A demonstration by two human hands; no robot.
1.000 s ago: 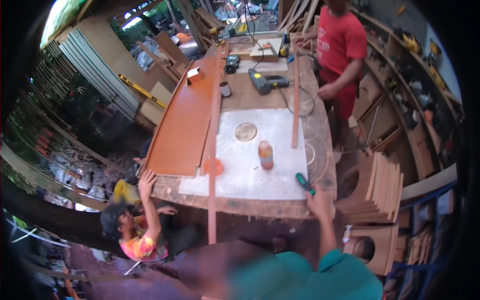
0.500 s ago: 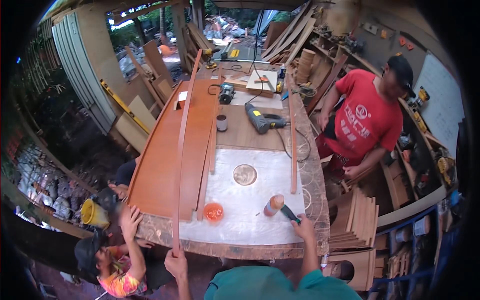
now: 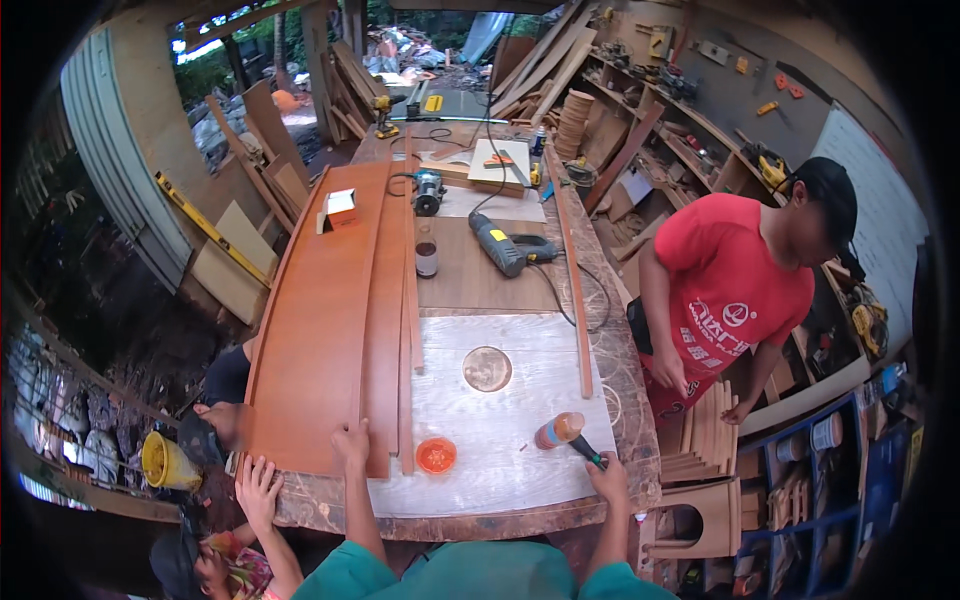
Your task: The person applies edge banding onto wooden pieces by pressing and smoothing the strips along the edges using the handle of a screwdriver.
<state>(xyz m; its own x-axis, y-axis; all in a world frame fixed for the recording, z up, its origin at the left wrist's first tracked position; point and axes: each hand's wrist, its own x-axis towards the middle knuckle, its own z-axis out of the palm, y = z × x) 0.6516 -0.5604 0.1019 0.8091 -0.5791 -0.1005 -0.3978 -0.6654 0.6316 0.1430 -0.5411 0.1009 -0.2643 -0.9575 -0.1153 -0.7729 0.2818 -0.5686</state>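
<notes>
My left hand [image 3: 351,441] presses flat on the near end of a long reddish-brown wood strip [image 3: 385,330], which lies along the right side of a wide reddish-brown panel [image 3: 310,320]. My right hand [image 3: 607,478] grips a tool with a dark green handle [image 3: 586,455]. The tool's tip meets a small brown bottle [image 3: 558,430], tilted on a pale sheet [image 3: 500,440]. A small orange dish [image 3: 436,455] sits between my hands, and a round wooden disc [image 3: 487,368] lies beyond it.
A person in a red shirt [image 3: 725,290] stands at the table's right side. Another person's hand [image 3: 257,492] rests on the near left edge. A thin batten [image 3: 572,270], a power tool [image 3: 500,245], a dark cup [image 3: 426,257] and a small box [image 3: 341,208] lie farther back.
The long strip, which stuck out past the table edge, now lies flat beside the panel under my left hand. The bottle went from upright to tilted against my tool.
</notes>
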